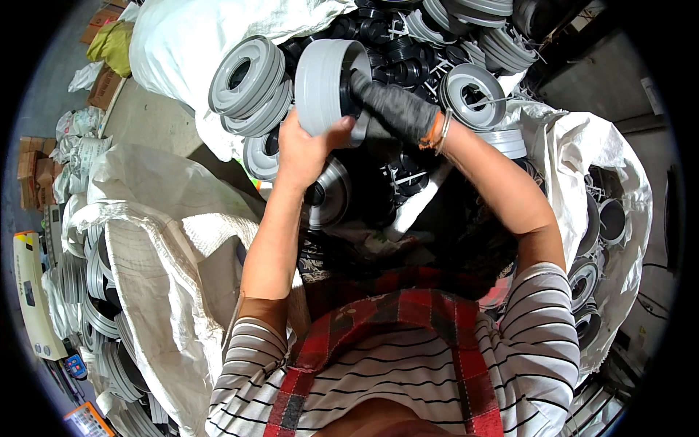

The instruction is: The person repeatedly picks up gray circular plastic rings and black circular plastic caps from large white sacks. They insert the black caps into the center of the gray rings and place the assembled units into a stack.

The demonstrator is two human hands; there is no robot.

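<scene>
My bare left hand [302, 146] grips a wide grey plastic ring [319, 87] from below, its thumb over the near rim. A dark grey glove with an orange cuff covers my right hand [399, 109]. Its fingers reach into the ring's open right side and press on a black plastic part [345, 95] there; the fingertips are partly hidden. Just left of the ring lie stacked grey flanged wheels [247, 73]. Below my hands, another grey wheel [331, 193] stands tilted.
Loose black plastic parts [404, 65] and grey wheels [473, 95] pile up beyond my hands. White woven sacks stand to the left [167, 269] and right [619, 146], the right one holding more wheels. Cardboard boxes [36, 171] and a beige device [38, 295] are at the far left.
</scene>
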